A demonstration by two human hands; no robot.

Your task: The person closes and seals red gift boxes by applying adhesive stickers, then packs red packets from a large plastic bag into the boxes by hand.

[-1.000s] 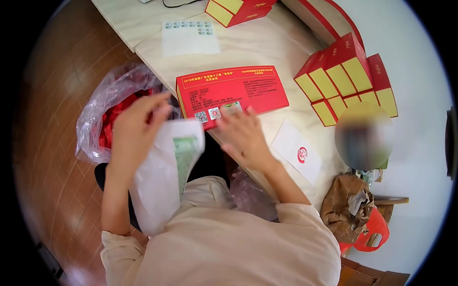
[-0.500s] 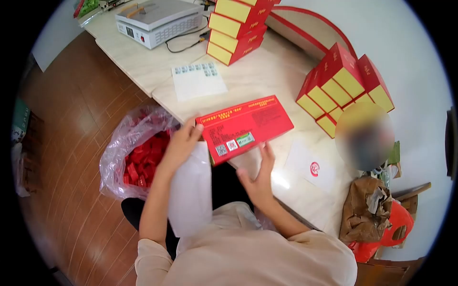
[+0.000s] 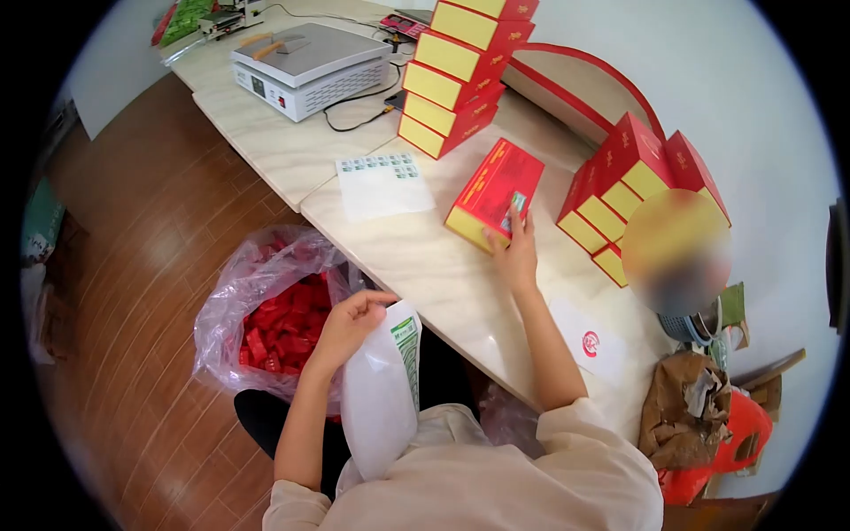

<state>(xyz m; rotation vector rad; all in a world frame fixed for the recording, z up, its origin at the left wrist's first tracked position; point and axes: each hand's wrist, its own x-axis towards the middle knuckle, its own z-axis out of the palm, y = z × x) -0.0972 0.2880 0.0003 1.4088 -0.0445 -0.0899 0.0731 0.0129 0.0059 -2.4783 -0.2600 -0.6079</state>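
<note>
My left hand [image 3: 352, 329] is closed on a white sheet [image 3: 379, 398] with green stickers along one edge, hanging over my lap. My right hand [image 3: 516, 252] grips the near end of a red box [image 3: 505, 188] with yellow sides, which is turned at an angle on the table [image 3: 381, 243]. A small green and white sticker shows on the box beside my right fingertips. Farther left on the table lies another white sheet [image 3: 387, 196] with small green stickers along its top.
A tall stack of red and yellow boxes [image 3: 456, 75] stands behind, more boxes [image 3: 611, 190] at right. A white heating device [image 3: 310, 71] sits at back left. A plastic bag of red packets [image 3: 283, 323] is beside the table. A paper [image 3: 589, 341] lies right.
The red box has moved away from me and turned, with my right hand now on it. My left hand has let go of the box and still holds the sheet. The view has shifted.
</note>
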